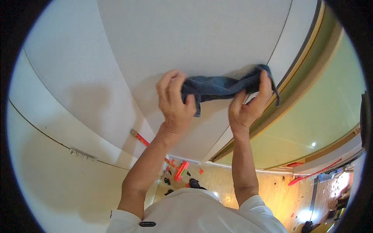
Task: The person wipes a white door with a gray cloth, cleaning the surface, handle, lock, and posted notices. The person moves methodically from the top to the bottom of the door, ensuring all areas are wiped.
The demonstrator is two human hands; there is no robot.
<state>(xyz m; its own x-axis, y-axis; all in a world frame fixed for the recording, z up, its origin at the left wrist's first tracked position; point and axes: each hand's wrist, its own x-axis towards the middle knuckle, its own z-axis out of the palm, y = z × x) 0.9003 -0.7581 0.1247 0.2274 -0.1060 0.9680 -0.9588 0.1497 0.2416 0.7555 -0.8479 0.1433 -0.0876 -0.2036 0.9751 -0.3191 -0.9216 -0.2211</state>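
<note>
A dark blue-grey cloth [218, 87] is stretched sideways between my two hands, in front of a pale wall panel [198, 35]. My left hand [174, 96] grips its left end, where a short corner hangs below the fingers. At the other end, my right hand [250, 102] holds the bunched cloth with thumb and fingers, and a thin strip dangles past it on the right. Both arms are raised. Whether the cloth touches the panel is hard to tell.
On the left, a broom with a red handle [141, 139] and red head [181, 171] leans near the wall corner. Scraps [167, 181] litter the tiled floor [221, 183]. A wood-framed greenish glass panel [303, 125] curves along the right. Another red long-handled tool [314, 173] lies beyond.
</note>
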